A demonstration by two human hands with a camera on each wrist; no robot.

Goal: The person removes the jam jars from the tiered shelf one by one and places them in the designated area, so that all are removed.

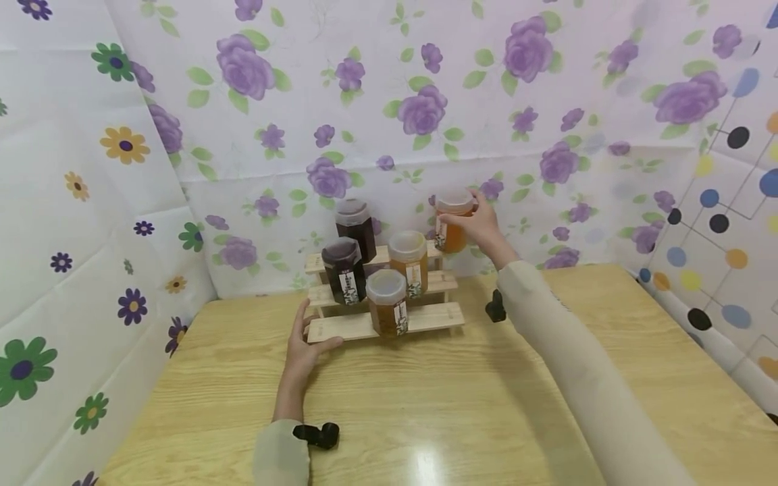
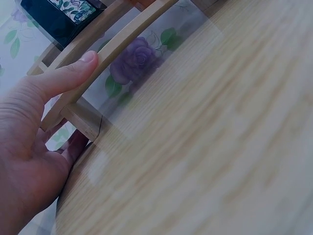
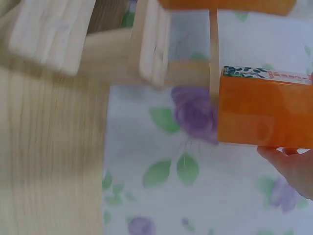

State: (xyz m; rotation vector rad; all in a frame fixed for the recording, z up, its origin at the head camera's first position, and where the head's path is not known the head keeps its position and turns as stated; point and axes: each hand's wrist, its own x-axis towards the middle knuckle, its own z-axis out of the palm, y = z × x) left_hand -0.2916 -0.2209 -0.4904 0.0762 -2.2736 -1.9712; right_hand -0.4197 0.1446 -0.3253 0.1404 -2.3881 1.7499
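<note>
A three-step wooden display rack (image 1: 434, 316) stands on the table, with jars on its steps. My left hand (image 1: 300, 351) holds the rack's left end; in the left wrist view its thumb (image 2: 73, 73) lies along the lowest step and the other fingers go behind. At the top step's right end, my right hand (image 1: 483, 223) grips a lidded jar of orange contents (image 1: 452, 236) near its lid. The right wrist view shows this jar (image 3: 264, 115) beside the step's end; whether it rests on the step I cannot tell.
A dark jar (image 1: 358, 233) stands on the top step. Another dark jar (image 1: 342, 270) and an amber jar (image 1: 408, 263) share the middle step, and a brown jar (image 1: 387, 307) sits on the lowest. Behind the wooden table (image 1: 425, 405) hangs a flowered cloth (image 1: 365, 101).
</note>
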